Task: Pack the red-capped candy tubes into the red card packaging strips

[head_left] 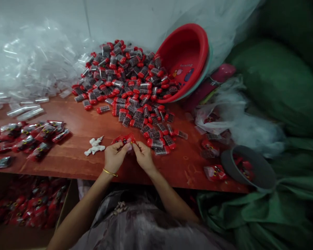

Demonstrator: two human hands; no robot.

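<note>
Both my hands meet over the front middle of a reddish wooden table (75, 163). My left hand (114, 157), with a gold bangle on its wrist, and my right hand (143, 156) pinch the two ends of a small red packet (124, 139) between them. Just behind and to the right lies a large heap of small red-capped clear containers with dark contents (127, 83). A white crumpled scrap (95, 146) lies on the table left of my left hand.
A red basin (187, 59) is tipped on its side behind the heap. Clear plastic sleeves (26, 73) pile at the back left. Filled red packets (28, 139) lie at the left; more fill a box (31, 205) under the table. A grey bowl (250, 168) sits at the right on green cloth.
</note>
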